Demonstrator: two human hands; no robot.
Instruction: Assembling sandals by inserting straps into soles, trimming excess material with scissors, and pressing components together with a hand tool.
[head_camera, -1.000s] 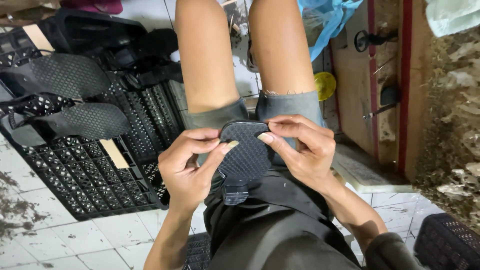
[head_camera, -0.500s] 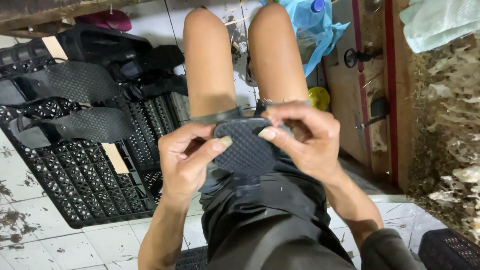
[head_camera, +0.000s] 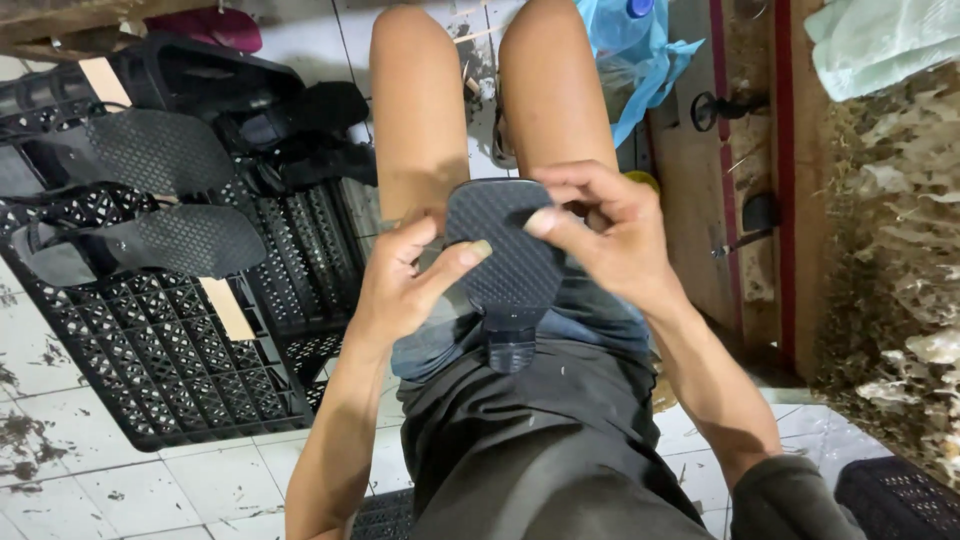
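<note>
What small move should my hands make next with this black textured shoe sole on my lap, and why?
Probably slide the left hand down toward the heel block. Both the left hand and the right hand pinch the black textured shoe sole near its wide upper part, while the heel end hangs unsupported over the lap. A lower grip would likely steady it.

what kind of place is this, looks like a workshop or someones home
Probably a small, informal shoe-making or repair spot, perhaps at a home. Both hands, left hand and right hand, hold a black textured sole; more sandals lie on black plastic crates over a grimy tiled floor.
</note>
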